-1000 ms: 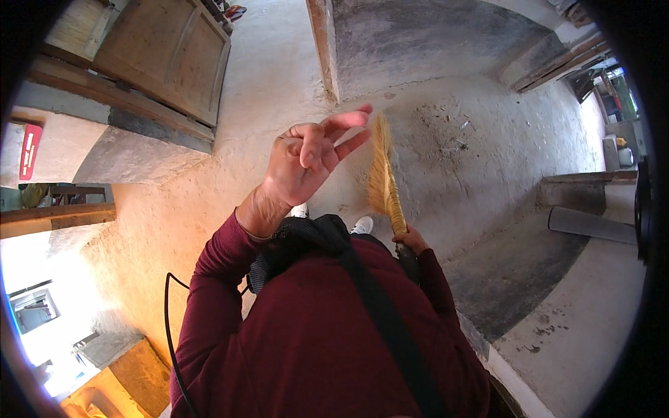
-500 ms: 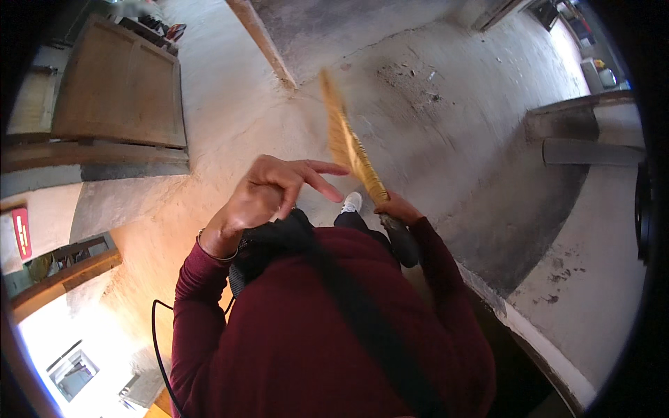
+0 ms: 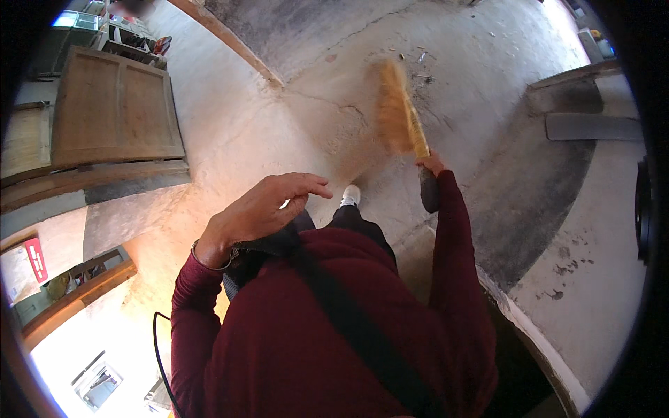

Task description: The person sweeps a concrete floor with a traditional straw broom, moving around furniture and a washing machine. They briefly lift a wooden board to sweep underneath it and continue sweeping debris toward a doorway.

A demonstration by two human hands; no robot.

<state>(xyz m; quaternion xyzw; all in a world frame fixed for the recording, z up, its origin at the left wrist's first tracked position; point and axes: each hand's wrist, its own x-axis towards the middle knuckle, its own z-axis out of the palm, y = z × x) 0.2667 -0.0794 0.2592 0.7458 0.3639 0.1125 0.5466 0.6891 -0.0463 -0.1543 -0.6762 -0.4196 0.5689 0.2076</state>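
My right hand (image 3: 431, 164) is wrapped around the handle of a short straw-coloured broom (image 3: 398, 111). Its bristles point away from me over the concrete floor and are smeared by motion; the dark end of the handle sticks out below my fist. My left hand (image 3: 268, 202) hovers in front of my body with nothing in it, its fingers stretched forward and the thumb a little apart beneath them. A bracelet circles that wrist. Whether the bristles touch the floor I cannot tell.
Small debris (image 3: 421, 78) lies on the floor beyond the broom. A wooden cabinet (image 3: 115, 108) stands at the left, and a wooden post (image 3: 223, 35) rises ahead. On the right are a low wall (image 3: 592, 223) and a grey pipe-like piece (image 3: 592, 127). My white shoe (image 3: 351, 195) shows below.
The broom and my right hand have swung forward and to the right, away from my body. My left hand has dropped slightly, its spread fingers now closer together.
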